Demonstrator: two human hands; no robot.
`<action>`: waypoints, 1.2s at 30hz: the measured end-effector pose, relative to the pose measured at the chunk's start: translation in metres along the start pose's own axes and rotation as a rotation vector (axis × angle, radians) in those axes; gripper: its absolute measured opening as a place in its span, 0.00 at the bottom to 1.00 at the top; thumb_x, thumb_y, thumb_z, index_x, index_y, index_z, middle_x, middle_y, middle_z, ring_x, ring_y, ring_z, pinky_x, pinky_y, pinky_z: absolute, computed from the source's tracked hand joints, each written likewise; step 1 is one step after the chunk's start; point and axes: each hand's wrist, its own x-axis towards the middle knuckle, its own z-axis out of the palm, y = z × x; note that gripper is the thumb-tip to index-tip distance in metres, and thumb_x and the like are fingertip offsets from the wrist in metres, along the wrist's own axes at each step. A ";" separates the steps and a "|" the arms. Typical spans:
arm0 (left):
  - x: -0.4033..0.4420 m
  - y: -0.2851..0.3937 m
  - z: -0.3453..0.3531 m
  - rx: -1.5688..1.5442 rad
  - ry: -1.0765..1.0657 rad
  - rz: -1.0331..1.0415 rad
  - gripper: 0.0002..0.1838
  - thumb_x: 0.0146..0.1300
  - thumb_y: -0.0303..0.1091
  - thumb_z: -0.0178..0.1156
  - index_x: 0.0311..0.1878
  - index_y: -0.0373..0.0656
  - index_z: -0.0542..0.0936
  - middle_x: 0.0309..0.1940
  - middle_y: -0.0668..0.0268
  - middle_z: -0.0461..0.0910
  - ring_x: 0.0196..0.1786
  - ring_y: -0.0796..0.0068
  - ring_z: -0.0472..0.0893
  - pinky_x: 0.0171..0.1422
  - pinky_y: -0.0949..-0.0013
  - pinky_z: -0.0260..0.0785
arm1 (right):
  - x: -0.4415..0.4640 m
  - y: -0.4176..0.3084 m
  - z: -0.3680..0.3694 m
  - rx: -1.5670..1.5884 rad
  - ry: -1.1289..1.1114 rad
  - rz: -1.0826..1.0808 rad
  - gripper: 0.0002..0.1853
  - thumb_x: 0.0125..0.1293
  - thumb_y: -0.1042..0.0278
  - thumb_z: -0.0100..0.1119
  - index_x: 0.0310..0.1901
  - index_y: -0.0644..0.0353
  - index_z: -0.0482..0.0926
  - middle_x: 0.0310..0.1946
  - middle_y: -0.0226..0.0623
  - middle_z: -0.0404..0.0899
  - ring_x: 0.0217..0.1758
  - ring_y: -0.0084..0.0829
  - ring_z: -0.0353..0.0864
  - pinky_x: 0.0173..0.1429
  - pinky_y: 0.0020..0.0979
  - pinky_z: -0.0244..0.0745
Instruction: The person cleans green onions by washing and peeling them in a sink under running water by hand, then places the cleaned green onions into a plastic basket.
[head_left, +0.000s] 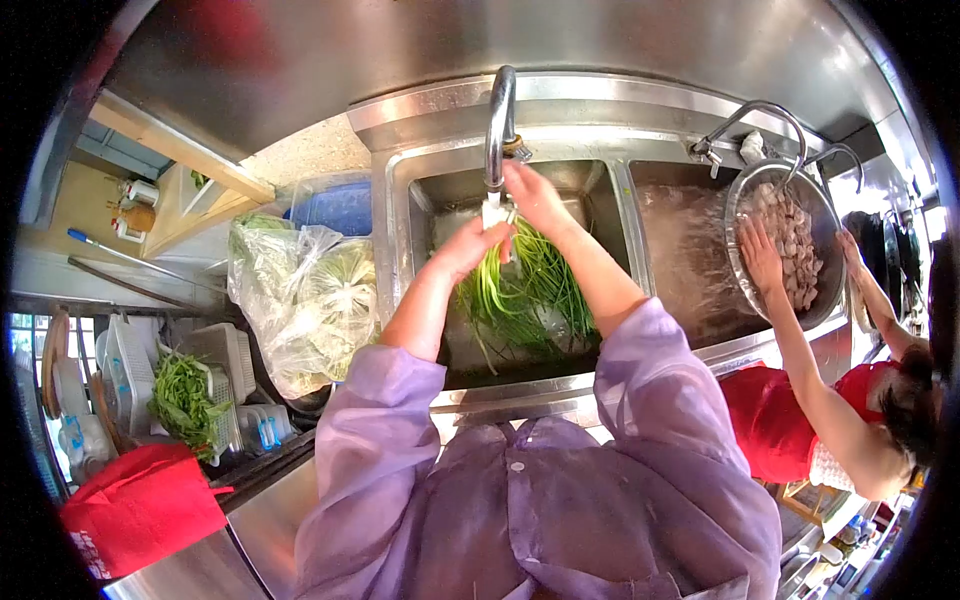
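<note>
Under the chrome faucet (500, 130), my left hand (468, 250) is closed around a bunch of green onions (490, 285), white ends up. My right hand (538, 200) is at the white ends, its fingers bent against them beside the spout. Water runs over the bunch between my hands. More long, thin green leaves (560, 290) hang or lie below in the left sink basin (460, 360); I cannot tell which are held and which are loose.
At right, another person's hands are at a metal bowl of meat-like pieces (790, 240) over the second basin (665, 260), which holds cloudy water. Plastic bags of leafy vegetables (310, 290) stand left of the sink. A basket of greens (185, 395) is farther left.
</note>
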 end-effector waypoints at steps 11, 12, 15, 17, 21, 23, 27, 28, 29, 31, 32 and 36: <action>0.036 0.048 0.007 -0.387 0.302 0.202 0.11 0.60 0.33 0.51 0.42 0.37 0.71 0.30 0.60 0.75 0.33 0.69 0.76 0.42 0.68 0.69 | -0.022 -0.034 -0.031 0.426 -0.437 0.255 0.36 0.56 0.50 0.55 0.60 0.63 0.56 0.55 0.41 0.64 0.60 0.28 0.58 0.62 0.27 0.55; 0.038 0.050 0.006 -0.536 0.339 0.205 0.10 0.60 0.32 0.52 0.40 0.36 0.70 0.28 0.59 0.74 0.33 0.67 0.76 0.42 0.66 0.70 | -0.027 -0.030 -0.022 0.310 -0.489 0.186 0.26 0.52 0.54 0.60 0.49 0.62 0.70 0.43 0.37 0.73 0.48 0.26 0.68 0.54 0.31 0.62; 0.028 0.049 0.001 -0.506 0.391 0.333 0.10 0.60 0.34 0.52 0.39 0.37 0.71 0.28 0.61 0.76 0.31 0.70 0.76 0.39 0.68 0.70 | -0.018 -0.019 -0.004 0.221 -0.573 0.142 0.14 0.50 0.64 0.59 0.37 0.62 0.75 0.30 0.34 0.76 0.34 0.24 0.73 0.41 0.27 0.68; 0.018 0.048 -0.008 -0.328 0.379 0.347 0.13 0.61 0.39 0.51 0.39 0.38 0.73 0.29 0.62 0.77 0.31 0.76 0.76 0.32 0.74 0.70 | -0.010 -0.023 0.008 0.294 -0.575 0.113 0.12 0.47 0.66 0.60 0.33 0.62 0.75 0.21 0.31 0.75 0.24 0.20 0.72 0.29 0.22 0.67; 0.015 0.042 -0.017 -0.038 0.372 0.054 0.15 0.64 0.41 0.46 0.39 0.37 0.73 0.28 0.61 0.78 0.26 0.76 0.75 0.32 0.73 0.69 | -0.002 -0.039 0.012 0.274 -0.546 0.199 0.20 0.43 0.67 0.63 0.40 0.64 0.71 0.26 0.35 0.75 0.24 0.24 0.74 0.31 0.25 0.70; 0.018 0.044 -0.007 -0.088 0.411 0.190 0.15 0.64 0.40 0.46 0.37 0.37 0.75 0.26 0.62 0.77 0.26 0.76 0.75 0.31 0.73 0.68 | -0.006 -0.027 0.016 0.289 -0.482 0.088 0.21 0.43 0.66 0.63 0.40 0.64 0.71 0.28 0.37 0.76 0.26 0.27 0.75 0.33 0.27 0.70; 0.002 0.073 -0.006 -0.258 0.509 0.299 0.12 0.64 0.37 0.45 0.34 0.38 0.73 0.24 0.64 0.75 0.25 0.74 0.73 0.37 0.70 0.68 | -0.019 0.027 0.022 0.058 -0.503 0.164 0.20 0.44 0.58 0.62 0.37 0.63 0.75 0.28 0.41 0.77 0.31 0.33 0.76 0.40 0.32 0.70; -0.002 0.076 -0.013 -0.227 0.559 0.326 0.11 0.64 0.36 0.45 0.33 0.38 0.72 0.24 0.64 0.74 0.25 0.73 0.74 0.37 0.70 0.69 | -0.026 0.039 0.021 -0.069 -0.539 0.281 0.20 0.44 0.55 0.62 0.35 0.62 0.77 0.27 0.42 0.77 0.31 0.34 0.76 0.40 0.32 0.70; -0.004 0.076 -0.022 -0.268 0.519 0.393 0.14 0.64 0.40 0.45 0.29 0.41 0.72 0.19 0.66 0.73 0.22 0.76 0.72 0.29 0.75 0.65 | -0.034 0.051 0.022 -0.097 -0.521 0.228 0.20 0.45 0.53 0.61 0.34 0.62 0.77 0.27 0.43 0.77 0.31 0.35 0.76 0.40 0.33 0.70; -0.022 0.097 -0.032 -0.346 0.537 0.420 0.14 0.64 0.40 0.45 0.27 0.42 0.71 0.19 0.65 0.72 0.23 0.75 0.72 0.30 0.72 0.66 | -0.048 0.073 0.021 -0.219 -0.580 0.243 0.19 0.47 0.51 0.58 0.32 0.60 0.78 0.27 0.43 0.77 0.31 0.36 0.77 0.39 0.34 0.70; -0.030 0.109 -0.037 -0.343 0.596 0.428 0.14 0.64 0.40 0.46 0.27 0.42 0.71 0.19 0.65 0.72 0.23 0.74 0.72 0.30 0.71 0.66 | -0.052 0.081 0.018 -0.317 -0.662 0.311 0.19 0.48 0.50 0.57 0.32 0.60 0.78 0.27 0.43 0.78 0.32 0.37 0.77 0.39 0.35 0.70; -0.058 0.132 -0.059 -0.435 0.556 0.502 0.12 0.63 0.39 0.47 0.31 0.39 0.69 0.21 0.63 0.71 0.24 0.74 0.69 0.33 0.68 0.65 | -0.076 0.140 0.011 -0.270 -0.692 0.393 0.16 0.52 0.52 0.53 0.31 0.58 0.78 0.28 0.41 0.78 0.31 0.39 0.77 0.39 0.37 0.70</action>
